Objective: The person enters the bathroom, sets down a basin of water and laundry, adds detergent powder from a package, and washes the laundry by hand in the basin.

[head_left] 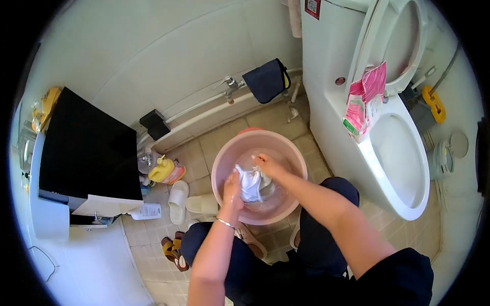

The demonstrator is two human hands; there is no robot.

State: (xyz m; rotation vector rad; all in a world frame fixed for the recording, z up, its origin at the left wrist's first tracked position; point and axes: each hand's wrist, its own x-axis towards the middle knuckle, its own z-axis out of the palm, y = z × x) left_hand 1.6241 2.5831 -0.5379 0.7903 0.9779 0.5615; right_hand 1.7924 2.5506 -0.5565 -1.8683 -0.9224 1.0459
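Note:
A pink basin (224, 155) with water in it stands on the floor between my knees. Over the water hangs a wet white cloth (250, 185), bunched and partly twisted. My left hand (232, 189) grips its left edge, with a thin bracelet on the wrist. At the cloth's upper right, my right hand (269, 164) is closed with the fingertips pinched together on it. The exact kind of cloth item cannot be made out.
To the right is a toilet (398, 153) with a pink packet (365, 99) on its rim. Slippers (178, 202), a yellow jug (163, 170) and a white bottle (146, 211) stand left of the basin. A dark cloth (266, 81) hangs over the wall pipe near a tap (231, 87).

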